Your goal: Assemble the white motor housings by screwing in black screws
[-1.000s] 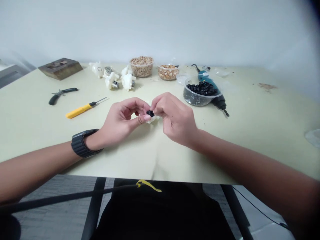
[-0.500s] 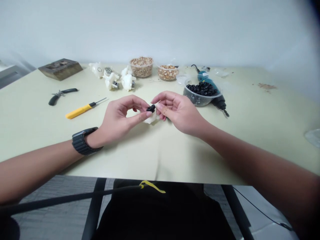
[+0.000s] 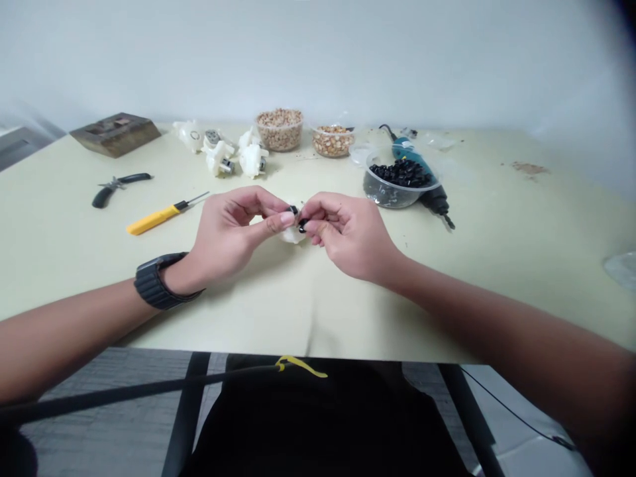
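Note:
My left hand (image 3: pixel 233 228) pinches a small black plastic piece (image 3: pixel 292 210) between thumb and index finger. Close beside it, my right hand (image 3: pixel 350 232) has its fingertips closed on another small black piece (image 3: pixel 302 226), shiny and partly covered by the thumb. Whether the two pieces touch is hard to tell. Below the fingertips a white plastic part (image 3: pixel 293 235) rests on the table, mostly hidden by my hands. A clear bowl (image 3: pixel 392 197) holding many similar black pieces (image 3: pixel 401 173) stands just beyond my right hand.
Left on the table (image 3: pixel 258 318) lie a yellow-handled screwdriver (image 3: pixel 155 219), cutting pliers (image 3: pixel 119 188) and a dark block (image 3: pixel 116 134). Several white plastic parts (image 3: pixel 218 158) sit behind. Tubs of small tan pieces (image 3: pixel 279 130) and orange-brown pieces (image 3: pixel 332 142) stand farther back. A teal power tool (image 3: pixel 437 199) lies behind the bowl.
My right fingertips have closed and now hold a black piece beside the left hand's. Both hands appear slightly shifted left, along with the whole view.

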A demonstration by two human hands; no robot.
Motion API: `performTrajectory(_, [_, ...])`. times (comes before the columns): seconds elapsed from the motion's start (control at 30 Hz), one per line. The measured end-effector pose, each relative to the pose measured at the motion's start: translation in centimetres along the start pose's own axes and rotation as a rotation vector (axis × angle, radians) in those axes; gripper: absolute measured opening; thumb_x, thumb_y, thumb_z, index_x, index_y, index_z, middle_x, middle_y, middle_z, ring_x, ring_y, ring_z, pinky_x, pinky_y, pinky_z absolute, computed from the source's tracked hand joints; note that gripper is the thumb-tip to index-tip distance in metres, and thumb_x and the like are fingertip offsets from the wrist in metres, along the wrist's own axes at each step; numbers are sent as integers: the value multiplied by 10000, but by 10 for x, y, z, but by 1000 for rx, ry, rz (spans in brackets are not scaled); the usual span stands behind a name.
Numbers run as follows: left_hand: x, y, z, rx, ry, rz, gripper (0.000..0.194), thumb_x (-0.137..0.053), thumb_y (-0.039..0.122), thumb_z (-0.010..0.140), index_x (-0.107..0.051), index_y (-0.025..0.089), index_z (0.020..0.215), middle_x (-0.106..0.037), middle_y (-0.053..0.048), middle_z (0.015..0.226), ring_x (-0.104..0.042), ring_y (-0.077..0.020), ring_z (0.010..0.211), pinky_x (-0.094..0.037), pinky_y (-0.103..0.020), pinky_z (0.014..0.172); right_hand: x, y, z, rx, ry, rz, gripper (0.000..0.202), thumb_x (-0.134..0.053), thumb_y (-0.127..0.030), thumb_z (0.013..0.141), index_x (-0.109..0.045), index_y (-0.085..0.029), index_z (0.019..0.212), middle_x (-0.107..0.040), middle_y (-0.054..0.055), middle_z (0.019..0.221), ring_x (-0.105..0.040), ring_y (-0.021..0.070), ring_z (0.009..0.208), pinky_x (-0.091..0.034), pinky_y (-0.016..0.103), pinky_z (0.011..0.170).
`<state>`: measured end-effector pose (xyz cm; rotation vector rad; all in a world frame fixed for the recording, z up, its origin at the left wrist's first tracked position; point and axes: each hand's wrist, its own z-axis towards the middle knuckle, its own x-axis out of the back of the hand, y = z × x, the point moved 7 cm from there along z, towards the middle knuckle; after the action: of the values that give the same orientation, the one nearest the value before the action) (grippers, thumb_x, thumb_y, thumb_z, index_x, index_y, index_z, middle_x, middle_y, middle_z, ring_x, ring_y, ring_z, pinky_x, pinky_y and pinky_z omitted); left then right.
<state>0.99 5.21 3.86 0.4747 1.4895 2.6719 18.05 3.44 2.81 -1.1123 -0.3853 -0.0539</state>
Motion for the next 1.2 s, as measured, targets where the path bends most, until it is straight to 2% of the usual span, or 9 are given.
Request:
performTrajectory(0.13, [4, -3, 3, 7, 40, -32, 263, -895, 420, 824, -794, 214, 955, -810, -47, 901, -761, -175, 809, -637, -320, 747, -2, 7, 3, -52, -16, 82, 89, -612, -141, 916, -671, -208, 910, -702, -5, 818, -633, 125, 688, -522, 310, 697])
performTrajectory(0.4, [6, -4, 7, -89, 35, 60, 335, -915, 462, 787, -747, 219, 945, -770, -45, 942, -730, -170, 845, -623, -327, 771, 2, 7, 5, -93, -5, 137, 78, -628, -128, 928, -667, -195, 924, -703, 0, 812, -640, 115, 659, -535, 293, 657])
performTrajectory(0.57, [8, -9, 7, -68, 24, 49, 303, -928, 413, 781, -746, 231, 942, -758, -35, 939, -718, -172, 852, -609, -335, 795, 11, 7, 11, -58, 32, 100, 73, -644, -120, 936, -673, -187, 927, -699, -7, 782, -655, 112, 645, -550, 272, 635])
performTrajectory(0.63, [9, -10, 7, -71, 21, 61, 277, -930, 368, 785, -753, 231, 948, -761, -35, 941, -718, -172, 862, -601, -331, 813, 25, 3, 18, -17, 83, 47, 96, -649, -97, 932, -678, -189, 928, -694, -12, 761, -656, 110, 636, -549, 261, 623])
performTrajectory(0.73, [10, -12, 7, -83, 10, 59, 260, -939, 308, 770, -761, 236, 945, -759, -27, 922, -715, -168, 857, -592, -316, 809, 64, -7, 29, 46, 236, -100, 89, -651, -108, 954, -695, -186, 958, -712, 15, 795, -654, 115, 645, -553, 267, 640])
performTrajectory(0.87, [10, -14, 8, -85, 0, 60, 238, -927, 296, 781, -764, 250, 949, -758, -20, 913, -718, -171, 849, -597, -321, 791, 123, -22, 41, 12, 351, -583, 161, -618, -109, 963, -756, -174, 1015, -759, 64, 887, -672, 132, 763, -549, 297, 803])
performTrajectory(0.97, [10, -15, 9, -88, 7, 93, 234, -921, 340, 787, -761, 268, 942, -759, -19, 916, -722, -187, 848, -608, -353, 785, 153, -17, 44, -173, 225, -951, 195, -642, -114, 911, -810, -190, 975, -767, 70, 880, -663, 181, 842, -518, 360, 866])
performTrajectory(1.1, [10, -17, 10, -86, 9, 127, 250, -931, 378, 770, -759, 290, 929, -759, -21, 909, -723, -212, 847, -619, -404, 789, 171, -2, 38, -362, 4, -1032, 196, -693, -122, 864, -859, -208, 924, -785, 68, 901, -622, 175, 750, -450, 341, 674])
performTrajectory(1.2, [11, -18, 9, -83, 4, 122, 233, -927, 350, 777, -762, 288, 930, -758, -25, 913, -722, -209, 851, -617, -403, 794, 177, 5, 34, -424, -67, -1066, 211, -703, -163, 881, -875, -215, 992, -806, 54, 976, -620, 140, 755, -421, 333, 673])
